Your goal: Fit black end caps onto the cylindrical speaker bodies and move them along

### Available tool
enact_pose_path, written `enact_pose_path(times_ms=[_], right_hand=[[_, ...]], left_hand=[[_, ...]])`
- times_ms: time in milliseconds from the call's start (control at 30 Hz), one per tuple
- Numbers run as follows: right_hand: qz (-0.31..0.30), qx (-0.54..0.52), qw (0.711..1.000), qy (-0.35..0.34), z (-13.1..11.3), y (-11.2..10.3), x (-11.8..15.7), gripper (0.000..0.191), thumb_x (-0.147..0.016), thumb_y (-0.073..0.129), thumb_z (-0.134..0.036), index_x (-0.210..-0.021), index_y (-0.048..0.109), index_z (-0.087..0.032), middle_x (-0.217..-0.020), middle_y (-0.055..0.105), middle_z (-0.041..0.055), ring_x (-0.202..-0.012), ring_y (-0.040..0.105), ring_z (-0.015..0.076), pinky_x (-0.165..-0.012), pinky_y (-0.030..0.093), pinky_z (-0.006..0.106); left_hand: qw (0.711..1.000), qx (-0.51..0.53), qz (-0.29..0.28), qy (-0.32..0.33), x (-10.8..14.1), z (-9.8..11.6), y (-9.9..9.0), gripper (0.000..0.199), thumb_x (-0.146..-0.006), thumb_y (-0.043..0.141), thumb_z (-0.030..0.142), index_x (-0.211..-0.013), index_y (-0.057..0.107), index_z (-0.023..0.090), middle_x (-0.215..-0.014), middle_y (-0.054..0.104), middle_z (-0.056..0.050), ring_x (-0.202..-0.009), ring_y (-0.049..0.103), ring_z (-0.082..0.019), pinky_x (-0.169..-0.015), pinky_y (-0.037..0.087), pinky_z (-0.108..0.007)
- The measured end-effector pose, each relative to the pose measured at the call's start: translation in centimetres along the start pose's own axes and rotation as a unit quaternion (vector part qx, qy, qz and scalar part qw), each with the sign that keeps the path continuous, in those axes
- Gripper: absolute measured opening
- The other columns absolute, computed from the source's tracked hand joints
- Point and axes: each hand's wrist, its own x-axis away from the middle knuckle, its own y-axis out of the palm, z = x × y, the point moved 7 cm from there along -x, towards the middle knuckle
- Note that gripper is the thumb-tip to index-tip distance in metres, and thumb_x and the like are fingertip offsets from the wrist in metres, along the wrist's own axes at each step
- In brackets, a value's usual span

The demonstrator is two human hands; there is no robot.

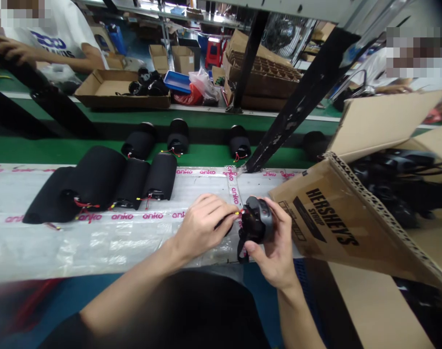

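A long work surface (97,247) covered with clear plastic sheeting printed with pink "anko" lettering fills the lower middle of the view, with a green belt (71,151) running behind it. On the right, a tilted cardboard box (330,218) printed "HERSHEY'S" holds a heap of black parts (395,189) with dark wires. Beyond the belt, an open, shallow cardboard box (108,94) holds more black parts, and a co-worker's hand (15,51) shows at the upper left. Four black cylinders (177,136) stand apart along the belt, while a close group of black cylinders (108,184) lies on the plastic, trailing thin red wires (86,204). At the front edge of the plastic, the person's two hands meet around a round black-and-grey housing (257,220). The right hand (275,242) cradles it, with the fingers (275,218) curled around its far side and the thumb pressed against the near side. The left hand (202,228) lies just beside the housing, its fingers (221,211) close together and reaching a yellow-tipped wire (237,212) at the housing's edge; whether they pinch that wire is too small to tell. A black loop (241,249) hangs beneath the housing.
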Motion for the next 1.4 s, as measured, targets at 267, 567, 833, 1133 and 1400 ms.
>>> enact_pose_path(times_ms=[267, 567, 833, 1133, 1400], right_hand=[[-0.121, -0.037, 0.992, 0.025, 0.0, -1.6, -1.9, 0.076, -0.092, 0.084, -0.037, -0.158, 0.046, -0.039, -0.166, 0.052, 0.0081, -0.150, 0.055, 0.0321, -0.115, 0.059, 0.048], [-0.083, 0.030, 0.993, 0.073, 0.6, -1.4, -2.1, 0.078, -0.088, 0.086, -0.050, -0.156, 0.050, -0.034, -0.152, 0.063, 0.0113, -0.117, 0.075, 0.0308, -0.087, 0.068, 0.040], [-0.056, -0.114, 0.987, 0.102, 4.7, 0.7, -0.4, 0.077, -0.103, 0.036, -0.075, -0.162, 0.042, -0.026, -0.151, 0.064, 0.0154, -0.136, 0.066, 0.0372, -0.109, 0.058, 0.059], [-0.034, -0.058, 0.997, 0.043, 1.1, -0.1, -0.3, 0.081, -0.090, 0.077, -0.065, -0.158, 0.047, -0.032, -0.158, 0.058, 0.0119, -0.144, 0.059, 0.0359, -0.118, 0.053, 0.051], [-0.023, -0.182, 0.977, 0.109, 2.9, 0.1, 0.1, 0.073, -0.093, 0.074, -0.052, -0.158, 0.047, -0.032, -0.157, 0.059, 0.0107, -0.144, 0.058, 0.0375, -0.119, 0.051, 0.057]], left_hand=[[0.995, -0.004, -0.088, 0.043, -0.6, -0.4, 0.0, 0.024, -0.111, 0.051, 0.025, -0.112, 0.074, 0.018, -0.093, 0.077, -0.007, -0.090, 0.071, -0.021, -0.089, 0.054, -0.040], [0.996, 0.004, -0.092, 0.022, -0.6, -0.5, 0.1, 0.022, -0.110, 0.055, 0.025, -0.108, 0.076, 0.017, -0.095, 0.077, -0.007, -0.092, 0.071, -0.022, -0.089, 0.053, -0.040], [0.989, 0.125, -0.078, -0.028, -0.6, -1.2, -0.4, 0.011, -0.107, 0.064, 0.024, -0.109, 0.075, 0.021, -0.106, 0.082, -0.003, -0.101, 0.075, -0.019, -0.097, 0.053, -0.037], [0.997, 0.079, -0.002, -0.012, 0.2, -0.8, -1.1, 0.004, -0.105, 0.068, 0.020, -0.107, 0.071, 0.020, -0.100, 0.082, -0.003, -0.090, 0.075, -0.020, -0.094, 0.052, -0.039], [0.999, 0.053, -0.002, 0.000, 0.5, -0.4, -0.5, 0.017, -0.107, 0.054, 0.012, -0.117, 0.066, 0.020, -0.105, 0.077, -0.006, -0.095, 0.070, -0.020, -0.091, 0.053, -0.039]])
